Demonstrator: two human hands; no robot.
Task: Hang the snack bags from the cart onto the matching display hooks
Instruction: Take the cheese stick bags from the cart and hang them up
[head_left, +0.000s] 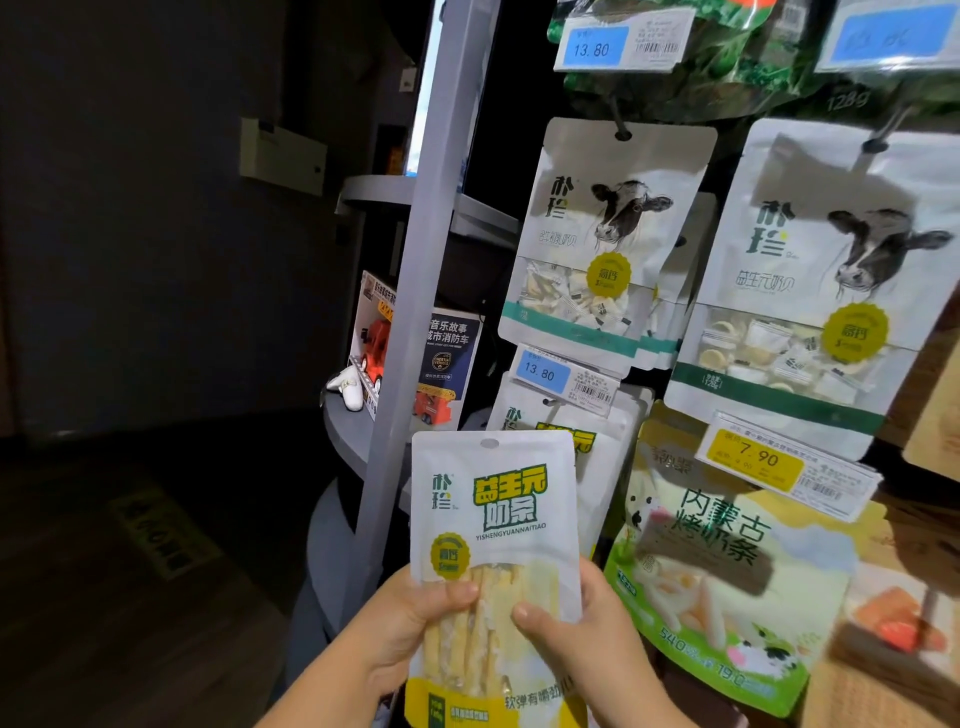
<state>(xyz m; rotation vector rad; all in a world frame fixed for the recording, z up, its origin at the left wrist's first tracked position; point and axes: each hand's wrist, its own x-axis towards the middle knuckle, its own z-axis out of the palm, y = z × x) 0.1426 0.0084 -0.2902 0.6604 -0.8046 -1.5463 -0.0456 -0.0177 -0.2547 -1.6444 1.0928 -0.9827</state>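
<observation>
Left thumb (453, 592) lies across the front of the snack bag (496, 519), pressed on the clear window near its left edge. Right thumb (535, 616) is on the window's right side; the remaining fingers of both hands are behind the pack, out of sight. Left hand (405, 629) and right hand (592, 644) both grip the bag's lower half, one on each side. The bag is upright with its front to the camera: white top, green-and-yellow lettering, pale yellow sticks in the window. Its hang hole (489, 443) is free, on no hook. The pack is in front of the display's lower left corner, overlapping a hanging row of bags with the same lettering (608, 452). Just above that row is a blue 13.80 price tag (563, 376). Higher up are two white cow-print bags, one left (597, 244) and one right (810, 291), each on its own hook. Below the right one is a yellow 7.90 tag (758, 457), and under that a large green-edged bag (727, 571). Left of the display stands a grey upright post (415, 312). Behind it a round shelf (348, 431) carries a toy fire-truck box (374, 338). The floor and wall to the left are dark.
</observation>
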